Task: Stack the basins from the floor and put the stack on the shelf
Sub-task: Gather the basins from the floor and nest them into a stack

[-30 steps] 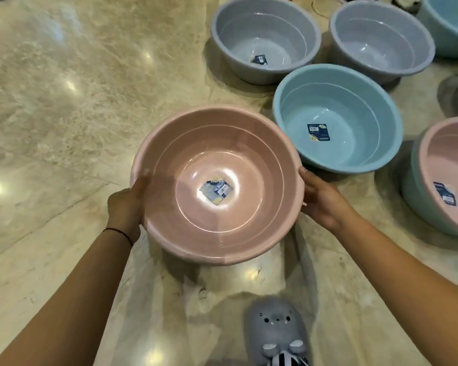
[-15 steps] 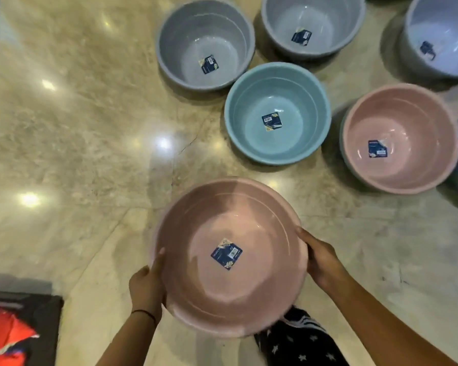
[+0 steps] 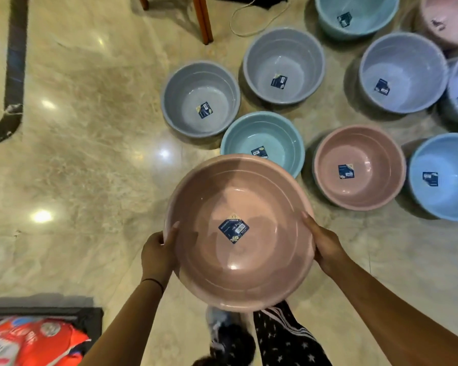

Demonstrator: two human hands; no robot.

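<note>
Head view looking straight down: both hands are gripping one pink basin (image 3: 239, 233) by its rim, holding it up off the marble floor (image 3: 90, 167). Left hand (image 3: 156, 253) is clamped on the left rim, fingers curling over the edge into the bowl; a thin dark band is sitting on that wrist. Right hand (image 3: 324, 247) is clamped on the right rim, thumb lying along the inside edge. Basin is facing mouth-up, tilted slightly, with a dark blue label (image 3: 233, 228) stuck at the centre of its bottom. It is overlapping the near edge of a teal basin (image 3: 270, 136) sitting on the floor behind it.

More basins are resting on the floor, mouths up, each with a label inside: a grey basin (image 3: 201, 99) left of the teal one, a second grey basin (image 3: 283, 66) beyond it, a third grey basin (image 3: 403, 72) further right, a second pink basin (image 3: 360, 167) just right of the teal one, and a light blue basin (image 3: 444, 178) at the right edge. Others are cut off along the top and right edges.

Star-print trousers (image 3: 283, 342) are showing under the held basin. A red printed bag (image 3: 29, 342) is lying bottom left. Wooden furniture legs (image 3: 202, 19) and a pale cord (image 3: 251, 19) are showing at top.
</note>
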